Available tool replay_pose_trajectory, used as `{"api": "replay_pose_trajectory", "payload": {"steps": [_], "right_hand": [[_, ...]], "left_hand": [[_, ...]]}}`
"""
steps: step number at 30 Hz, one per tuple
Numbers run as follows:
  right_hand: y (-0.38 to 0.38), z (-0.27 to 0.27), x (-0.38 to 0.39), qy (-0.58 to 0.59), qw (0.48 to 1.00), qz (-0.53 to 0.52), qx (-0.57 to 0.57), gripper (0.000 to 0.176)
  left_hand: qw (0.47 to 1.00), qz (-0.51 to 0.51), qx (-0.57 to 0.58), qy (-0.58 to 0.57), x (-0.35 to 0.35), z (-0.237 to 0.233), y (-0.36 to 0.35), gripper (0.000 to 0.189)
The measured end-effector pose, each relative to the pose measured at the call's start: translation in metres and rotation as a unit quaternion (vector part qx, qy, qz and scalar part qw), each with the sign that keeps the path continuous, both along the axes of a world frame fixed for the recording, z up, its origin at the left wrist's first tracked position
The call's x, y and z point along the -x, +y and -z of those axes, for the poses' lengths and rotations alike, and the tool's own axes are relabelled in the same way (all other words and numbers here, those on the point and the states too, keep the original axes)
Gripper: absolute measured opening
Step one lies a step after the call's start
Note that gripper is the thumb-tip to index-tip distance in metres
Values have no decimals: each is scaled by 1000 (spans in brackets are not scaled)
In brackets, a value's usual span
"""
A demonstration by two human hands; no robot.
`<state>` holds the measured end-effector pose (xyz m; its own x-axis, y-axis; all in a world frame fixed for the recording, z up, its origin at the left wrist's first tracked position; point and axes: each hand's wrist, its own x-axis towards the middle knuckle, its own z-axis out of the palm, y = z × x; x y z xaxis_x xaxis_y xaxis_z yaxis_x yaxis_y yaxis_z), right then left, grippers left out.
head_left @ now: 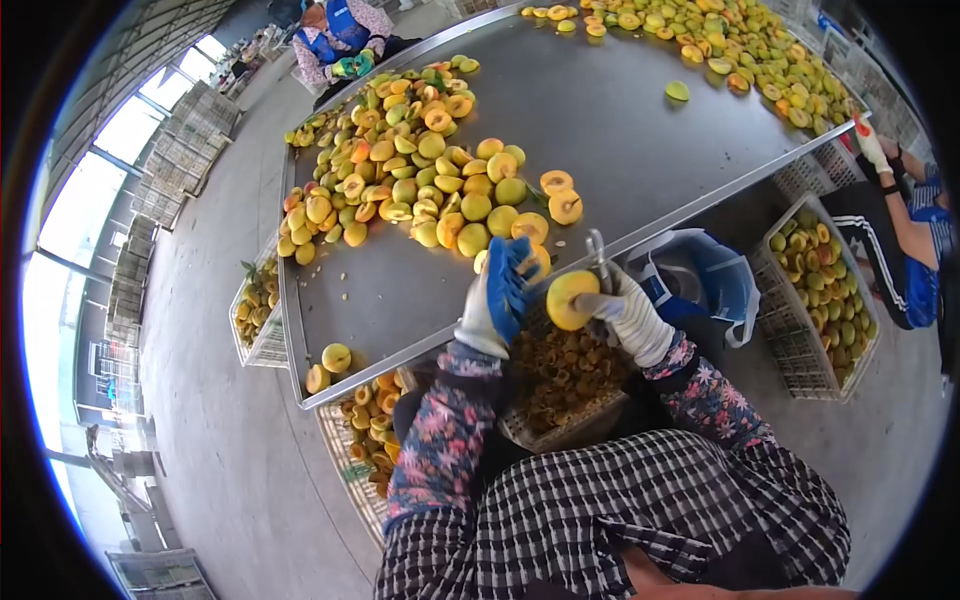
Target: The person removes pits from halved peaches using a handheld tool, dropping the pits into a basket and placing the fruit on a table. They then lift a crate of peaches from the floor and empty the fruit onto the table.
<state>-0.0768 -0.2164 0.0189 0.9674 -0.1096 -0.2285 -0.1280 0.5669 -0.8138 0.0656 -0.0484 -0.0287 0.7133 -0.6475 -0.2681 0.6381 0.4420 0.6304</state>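
- The cut fruit point(569, 301) sits over the crate point(562, 441), beside the table's point(580, 110) near edge, its round face turned to the wearer's left.
- The right hand point(640, 322) pinches it from the right; a hooked metal tool point(598, 246) stands upright there.
- The left hand point(506, 292), farther off, is half curled left of the fruit; I can't tell whether it grips anything.

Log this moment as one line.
left hand: near piled peaches | right hand: peach half and metal tool in grip | metal table: beneath pile
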Motion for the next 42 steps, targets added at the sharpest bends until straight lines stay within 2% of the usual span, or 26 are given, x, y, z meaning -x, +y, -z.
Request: {"api": "replay_pose_trajectory", "payload": {"steps": [1, 3, 5, 8, 9, 10, 12, 13, 15, 18, 21, 23, 24, 27, 29, 30, 32, 33, 34, 35, 38, 41, 42], "right_hand": [[8, 23, -9, -61, 998, 6, 31, 50], [26, 29, -18, -62, 991, 8, 120, 45], [37, 23, -24, -73, 977, -11, 201, 35], [44, 33, -32, -124, 966, 40, 221, 29], [43, 22, -29, -95, 966, 37, 236, 26], [44, 26, -29, -97, 964, 58, 239, 22], [43, 17, -20, -111, 943, 5, 314, 23], [47, 12, -17, -142, 897, -3, 419, 24], [56, 0, -12, -196, 768, -17, 609, 27], [66, -4, -10, -146, 717, -51, 679, 30], [71, 2, -12, -116, 681, -73, 719, 34], [72, 14, -17, -120, 682, -52, 720, 29], [72, 15, -18, -121, 680, -43, 722, 29], [70, 16, -15, -150, 674, -53, 721, 24], [70, 20, -16, -146, 662, -70, 731, 25], [73, 11, -15, -131, 647, -83, 746, 26], [73, 10, -13, -127, 627, -96, 763, 26], [73, 12, -12, -138, 622, -96, 765, 26], [75, 13, -12, -152, 617, -96, 766, 26], [78, 12, -10, -104, 625, -118, 765, 27], [77, 49, -12, -173, 693, -90, 694, 29], [76, 28, -12, -196, 714, -115, 663, 30], [71, 52, -17, -193, 734, -126, 638, 31]], "left_hand": [[999, -1, 34, 31, 14, -9, 0, 52], [989, -11, 104, 103, 50, -36, -1, 55], [991, -59, 84, 91, 62, -29, 2, 51], [986, -103, 69, 108, 50, -11, 17, 45], [984, -117, 67, 120, 49, -10, 20, 43], [976, -137, 104, 134, 49, -10, 22, 42], [956, -172, 176, 159, 44, -11, 24, 41], [954, -168, 173, 177, 41, -12, 26, 39], [951, -162, 197, 177, 40, -11, 27, 40], [951, -173, 203, 159, 40, -10, 29, 39], [951, -180, 203, 150, 41, -9, 31, 38], [952, -161, 222, 138, 43, -10, 32, 37], [963, -169, 187, 94, 47, -16, 32, 35], [960, -137, 221, 105, 45, -10, 35, 31], [974, -175, 93, -112, 53, -5, 34, 31], [957, -187, 24, -221, 56, -2, 35, 31], [971, -191, 52, -133, 46, 14, 32, 35], [977, -156, 144, 8, 38, 15, 34, 36], [955, -116, 231, 148, 33, 15, 35, 37], [954, -141, 192, 181, 30, 16, 33, 38], [961, -168, 165, 142, 33, 20, 32, 39], [960, -145, 181, 154, 37, 9, 35, 39], [962, -133, 181, 152, 36, 10, 38, 39]]}}
